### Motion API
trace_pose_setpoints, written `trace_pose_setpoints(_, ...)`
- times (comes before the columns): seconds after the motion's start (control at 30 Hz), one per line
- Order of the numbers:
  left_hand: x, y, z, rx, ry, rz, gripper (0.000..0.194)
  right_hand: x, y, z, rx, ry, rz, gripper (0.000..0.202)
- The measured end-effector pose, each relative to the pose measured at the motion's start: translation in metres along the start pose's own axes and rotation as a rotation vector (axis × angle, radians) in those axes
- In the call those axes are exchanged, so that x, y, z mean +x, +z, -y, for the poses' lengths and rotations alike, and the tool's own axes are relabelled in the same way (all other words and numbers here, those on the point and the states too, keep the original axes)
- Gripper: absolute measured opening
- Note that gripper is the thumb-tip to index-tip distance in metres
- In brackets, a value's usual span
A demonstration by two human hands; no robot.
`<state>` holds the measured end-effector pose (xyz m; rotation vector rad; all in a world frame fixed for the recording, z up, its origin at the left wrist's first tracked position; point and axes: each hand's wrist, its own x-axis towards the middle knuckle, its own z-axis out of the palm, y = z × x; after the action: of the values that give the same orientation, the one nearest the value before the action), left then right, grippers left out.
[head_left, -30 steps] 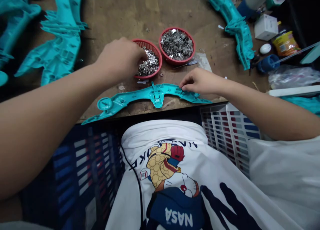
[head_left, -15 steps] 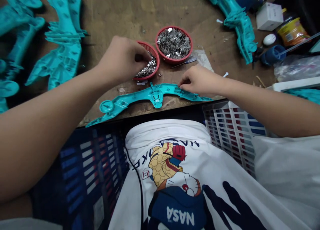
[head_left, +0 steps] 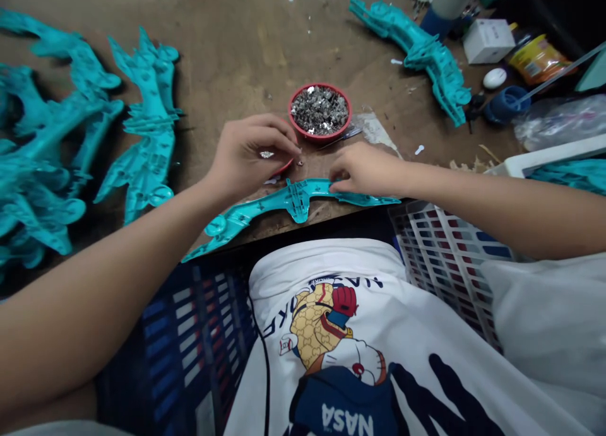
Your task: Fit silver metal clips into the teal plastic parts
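A long, winged turquoise plastic part [head_left: 297,202] lies along the table's front edge, its ribbed inner side up. My right hand [head_left: 364,168] rests at its right wing, with curled fingertips closed on the part; anything small beneath them is hidden. My left hand [head_left: 255,149] is in a pinch above the part's middle, a tiny shiny metal piece seeming to show at the fingertips. Behind that hand, a red basket [head_left: 286,166] of small metal pieces is mostly covered. A second red bowl [head_left: 349,117] stands behind, filled with similar silvery pieces [head_left: 318,111].
More turquoise parts [head_left: 154,133] are heaped at the left, and another [head_left: 426,54] lies back right. Near it are a white box [head_left: 488,41], a blue cup [head_left: 506,105] and a snack bag [head_left: 540,60]. Plastic crates [head_left: 449,253] stand below the table edge.
My left hand has come out of the nearer red basket toward the turquoise part. My right hand stays at the right wing. The camera view has shifted a little.
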<state>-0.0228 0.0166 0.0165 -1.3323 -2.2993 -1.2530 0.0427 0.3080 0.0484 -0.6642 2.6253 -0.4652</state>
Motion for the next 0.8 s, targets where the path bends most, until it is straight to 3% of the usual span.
trace_pose_setpoints(0.1,-0.003,0.004,-0.008,-0.005,0.133,-0.046,0.028,0.004,0.002,-0.008,0.324,-0.160,-0.204,0.038)
trace_pose_setpoints(0.17,-0.005,0.008,-0.016,0.002,0.217,-0.089,0.022,0.005,0.004,-0.009,0.564,-0.241,-0.268,0.044)
trace_pose_setpoints(0.33,-0.009,0.016,-0.030,0.083,0.305,-0.116,0.016,0.005,0.006,-0.003,0.866,-0.258,-0.214,0.028)
trace_pose_setpoints(0.47,-0.011,0.019,-0.033,0.082,0.402,-0.110,0.012,0.008,0.006,-0.004,0.885,-0.283,-0.154,0.017)
trace_pose_setpoints(0.53,-0.013,0.018,-0.033,0.121,0.375,-0.080,0.013,0.013,0.006,-0.011,0.831,-0.323,-0.140,0.013)
trace_pose_setpoints(0.6,-0.015,0.017,-0.035,0.187,0.249,0.035,0.018,0.019,0.006,-0.023,0.717,-0.366,-0.164,0.011)
trace_pose_setpoints(0.7,-0.020,0.017,-0.039,0.261,0.053,0.362,0.024,0.028,0.006,-0.043,0.425,-0.428,-0.190,0.016)
trace_pose_setpoints(0.8,-0.026,0.023,-0.043,0.326,0.008,0.609,0.031,0.033,0.009,-0.055,0.173,-0.473,-0.108,0.024)
